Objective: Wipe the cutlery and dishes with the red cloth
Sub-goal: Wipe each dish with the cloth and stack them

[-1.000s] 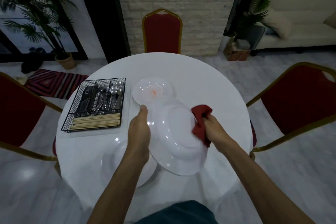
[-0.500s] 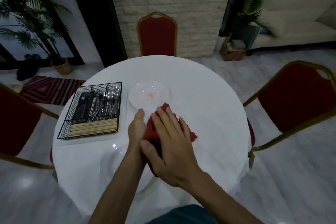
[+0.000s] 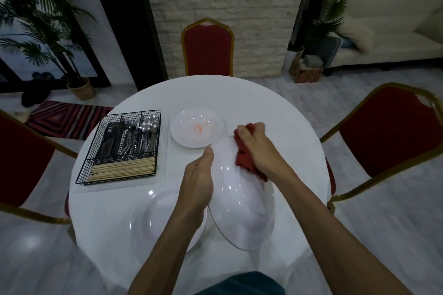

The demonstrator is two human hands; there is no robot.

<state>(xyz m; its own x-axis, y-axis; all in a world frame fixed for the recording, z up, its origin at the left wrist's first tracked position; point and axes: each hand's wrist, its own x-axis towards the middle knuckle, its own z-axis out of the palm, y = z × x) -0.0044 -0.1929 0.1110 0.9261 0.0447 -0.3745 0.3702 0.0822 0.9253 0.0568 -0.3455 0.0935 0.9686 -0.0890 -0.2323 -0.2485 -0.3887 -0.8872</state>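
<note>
A person's left hand [image 3: 197, 181] grips a tilted white plate [image 3: 242, 208] above the table [image 3: 251, 103] while the right hand [image 3: 257, 148] clutches the red cloth [image 3: 244, 159] against it; a stained plate [image 3: 197, 130] and tray of cutlery [image 3: 124, 143] apparently remain unwiped.

1. Basket [image 3: 134, 112] sat on the left part of the table [image 3: 263, 108], with cutlery [image 3: 134, 139] in its rear compartments and chopsticks [image 3: 124, 169] across the front one.
2. Small plate [image 3: 189, 127] lay just right of the basket.
3. Large plate [image 3: 242, 206] was held tilted above the table, in front of the small plate. Left hand [image 3: 197, 179] gripped its left rim; right hand [image 3: 257, 148] pressed the cloth [image 3: 244, 160] on its far part.
4. Third plate [image 3: 153, 223] lay flat near the front edge, under the left forearm.
</note>
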